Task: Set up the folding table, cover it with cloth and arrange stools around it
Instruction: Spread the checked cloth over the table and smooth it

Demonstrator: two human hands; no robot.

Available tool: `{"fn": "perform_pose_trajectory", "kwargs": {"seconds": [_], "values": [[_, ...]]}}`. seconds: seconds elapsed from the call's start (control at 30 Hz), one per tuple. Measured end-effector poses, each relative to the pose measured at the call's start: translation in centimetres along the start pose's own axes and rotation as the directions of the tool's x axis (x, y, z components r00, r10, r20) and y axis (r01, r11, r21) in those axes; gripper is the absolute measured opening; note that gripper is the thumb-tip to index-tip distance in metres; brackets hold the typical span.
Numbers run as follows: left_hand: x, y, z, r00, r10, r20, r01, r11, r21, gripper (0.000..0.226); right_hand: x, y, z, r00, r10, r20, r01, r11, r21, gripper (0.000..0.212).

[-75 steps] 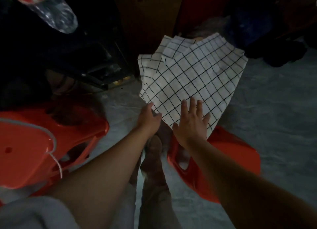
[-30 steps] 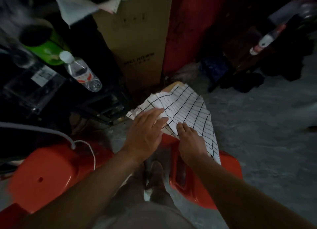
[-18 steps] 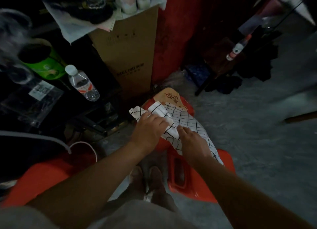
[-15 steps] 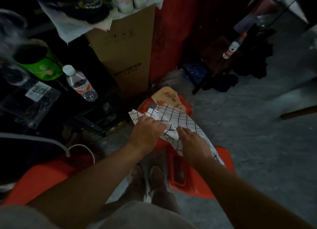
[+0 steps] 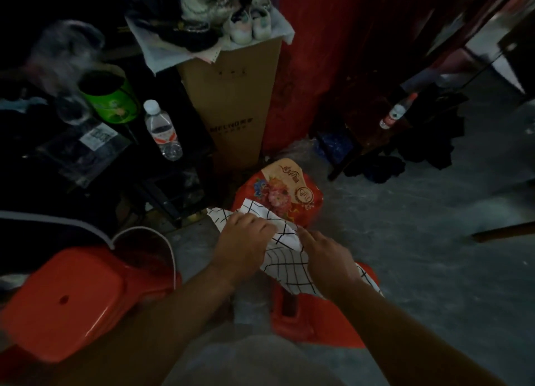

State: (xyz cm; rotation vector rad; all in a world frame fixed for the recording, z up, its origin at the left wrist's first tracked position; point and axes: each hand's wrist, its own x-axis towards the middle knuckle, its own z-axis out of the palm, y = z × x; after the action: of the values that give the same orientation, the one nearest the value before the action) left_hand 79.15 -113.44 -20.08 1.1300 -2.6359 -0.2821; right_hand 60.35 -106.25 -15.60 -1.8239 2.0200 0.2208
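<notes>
Printed low on the tall brown cardboard box [image 5: 231,96]: dark block lettering, roughly "MELUNG", not fully legible. On top of the box, small white shoes [image 5: 249,26]. Left of the box, a clear plastic water bottle [image 5: 163,131], red-and-white label too small to read. Just in front of the box, a glossy red gift bag [image 5: 285,194] with printed flowers and gold script. Further in front, above the rough grey concrete floor [image 5: 419,270] of a dim room, the white black-gridded cloth [image 5: 285,265], bunched, draped across a smooth red plastic stool [image 5: 327,322] and touching the bag. Left hand [image 5: 243,241] and right hand [image 5: 327,258] close together, fingers curled on the cloth, gripping it.
</notes>
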Motion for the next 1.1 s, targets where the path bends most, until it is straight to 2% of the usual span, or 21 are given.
{"fn": "perform_pose_trajectory", "kwargs": {"seconds": [0.2,0.4,0.57,0.8,1.1], "values": [[-5.6,6.3,0.4,0.979,-0.198,0.038,0.19,0.97,0.153,0.044,-4.1,2.4,1.6,0.975,-0.219,-0.024,0.217,0.975,-0.054,0.063],[-12.3,15.2,-0.1,0.917,-0.359,-0.172,0.388,0.904,0.18,0.047,-9.9,4.6,1.9,0.901,-0.434,-0.008,0.427,0.891,-0.157,0.065],[-18.7,21.3,-0.8,0.805,-0.521,-0.283,0.579,0.794,0.186,0.044,-14.9,4.1,3.0,0.803,-0.596,0.014,0.585,0.783,-0.212,0.064],[-28.2,27.3,-0.3,0.636,-0.664,-0.393,0.753,0.646,0.128,0.037,-21.5,1.4,6.4,0.667,-0.74,0.082,0.733,0.633,-0.248,0.062],[-42.3,35.9,1.1,0.417,-0.813,-0.405,0.896,0.443,0.034,0.026,-32.4,-2.1,12.7,0.49,-0.854,0.175,0.859,0.437,-0.268,0.057]]}}
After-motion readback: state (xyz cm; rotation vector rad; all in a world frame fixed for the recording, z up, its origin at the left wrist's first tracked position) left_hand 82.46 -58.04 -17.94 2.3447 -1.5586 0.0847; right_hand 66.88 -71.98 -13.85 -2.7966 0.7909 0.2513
